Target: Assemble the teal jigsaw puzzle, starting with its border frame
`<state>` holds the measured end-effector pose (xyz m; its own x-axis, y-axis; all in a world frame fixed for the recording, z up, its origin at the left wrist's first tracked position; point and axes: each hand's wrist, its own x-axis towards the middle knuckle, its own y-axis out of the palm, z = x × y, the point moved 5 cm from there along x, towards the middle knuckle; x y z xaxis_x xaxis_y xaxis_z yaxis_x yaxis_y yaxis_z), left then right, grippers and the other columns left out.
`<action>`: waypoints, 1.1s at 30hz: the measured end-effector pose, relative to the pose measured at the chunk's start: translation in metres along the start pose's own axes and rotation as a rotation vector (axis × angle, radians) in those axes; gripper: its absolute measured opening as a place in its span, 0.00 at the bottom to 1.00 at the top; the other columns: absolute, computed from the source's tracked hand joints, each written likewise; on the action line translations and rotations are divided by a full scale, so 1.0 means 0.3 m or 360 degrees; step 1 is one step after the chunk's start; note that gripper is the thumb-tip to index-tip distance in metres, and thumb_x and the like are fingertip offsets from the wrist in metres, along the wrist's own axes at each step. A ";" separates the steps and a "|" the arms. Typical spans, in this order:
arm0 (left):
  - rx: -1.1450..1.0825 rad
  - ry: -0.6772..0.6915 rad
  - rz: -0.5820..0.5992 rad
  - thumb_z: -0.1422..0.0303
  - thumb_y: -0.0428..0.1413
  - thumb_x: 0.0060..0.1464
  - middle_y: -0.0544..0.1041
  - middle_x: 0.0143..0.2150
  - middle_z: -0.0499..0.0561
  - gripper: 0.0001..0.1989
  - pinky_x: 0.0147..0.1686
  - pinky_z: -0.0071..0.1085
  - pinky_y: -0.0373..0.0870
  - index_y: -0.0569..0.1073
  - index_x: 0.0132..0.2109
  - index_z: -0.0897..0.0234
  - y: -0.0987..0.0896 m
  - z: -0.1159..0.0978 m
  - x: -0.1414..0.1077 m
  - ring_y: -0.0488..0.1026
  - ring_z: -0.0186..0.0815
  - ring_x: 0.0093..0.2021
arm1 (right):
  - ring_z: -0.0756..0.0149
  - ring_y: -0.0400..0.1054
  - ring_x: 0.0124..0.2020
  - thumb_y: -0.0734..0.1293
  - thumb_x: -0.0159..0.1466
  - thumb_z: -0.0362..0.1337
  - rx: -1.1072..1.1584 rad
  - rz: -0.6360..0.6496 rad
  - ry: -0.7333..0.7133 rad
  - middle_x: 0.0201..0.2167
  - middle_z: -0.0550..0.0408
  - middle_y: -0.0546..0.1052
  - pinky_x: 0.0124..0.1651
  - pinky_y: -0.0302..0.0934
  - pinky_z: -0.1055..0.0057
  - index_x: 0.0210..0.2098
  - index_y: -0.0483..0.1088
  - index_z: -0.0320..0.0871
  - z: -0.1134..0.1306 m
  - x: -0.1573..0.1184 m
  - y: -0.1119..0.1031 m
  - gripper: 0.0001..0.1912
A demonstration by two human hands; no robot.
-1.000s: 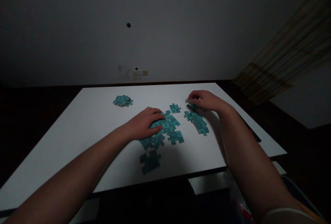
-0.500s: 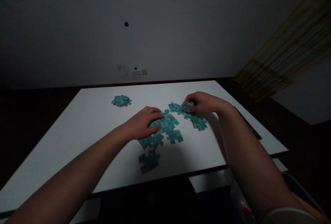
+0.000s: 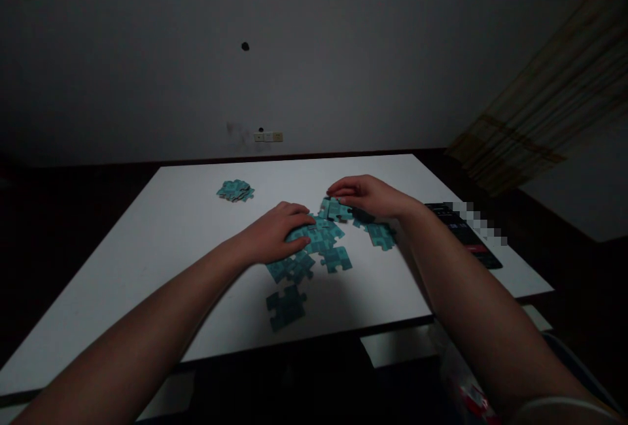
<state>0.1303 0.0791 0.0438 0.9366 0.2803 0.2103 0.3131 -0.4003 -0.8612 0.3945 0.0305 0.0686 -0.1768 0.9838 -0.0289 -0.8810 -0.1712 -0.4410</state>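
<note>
My left hand rests with its fingers apart on a cluster of teal puzzle pieces at the middle of the white table. My right hand is at the right of the cluster, its fingers bent over teal pieces; its fingertips touch or nearly touch them, and whether it grips one I cannot tell. More teal pieces lie under and beside the right wrist. One loose piece lies just below the cluster, and another is nearer the front edge.
A small pile of teal pieces sits at the back left of the white table. A dark flat item lies at the right, partly behind my right forearm. Wall sockets and a curtain are beyond.
My right hand has moved a little left, and its fingers have straightened somewhat over the pieces. My left hand has stayed on the cluster. More of the dark flat item shows.
</note>
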 end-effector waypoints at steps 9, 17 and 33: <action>0.0030 -0.0003 0.0002 0.56 0.62 0.72 0.80 0.71 0.64 0.22 0.71 0.63 0.74 0.83 0.67 0.55 0.001 0.002 0.002 0.76 0.58 0.70 | 0.48 0.84 0.54 0.83 0.65 0.51 -0.0007 -0.0592 -0.0262 0.52 0.47 0.90 0.65 0.77 0.46 0.47 0.87 0.51 -0.031 0.024 -0.096 0.16; 0.0030 0.0013 -0.0018 0.57 0.62 0.72 0.81 0.69 0.63 0.22 0.70 0.61 0.74 0.83 0.67 0.56 -0.002 0.000 0.002 0.77 0.57 0.69 | 0.49 0.85 0.50 0.83 0.61 0.45 0.0077 -0.1018 -0.0241 0.47 0.46 0.90 0.59 0.80 0.49 0.49 0.82 0.48 -0.074 0.028 -0.162 0.19; -0.0027 -0.0004 -0.0058 0.59 0.64 0.68 0.83 0.66 0.63 0.18 0.69 0.61 0.76 0.84 0.61 0.57 -0.017 -0.008 0.002 0.78 0.56 0.68 | 0.48 0.86 0.48 0.75 0.63 0.32 -0.0397 -0.0870 -0.0051 0.47 0.45 0.90 0.58 0.81 0.48 0.48 0.83 0.47 -0.082 0.014 -0.162 0.13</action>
<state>0.1296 0.0793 0.0493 0.9241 0.2973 0.2399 0.3495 -0.4043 -0.8452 0.4474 0.0441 0.0680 0.2562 0.9231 0.2868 -0.7192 0.3803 -0.5815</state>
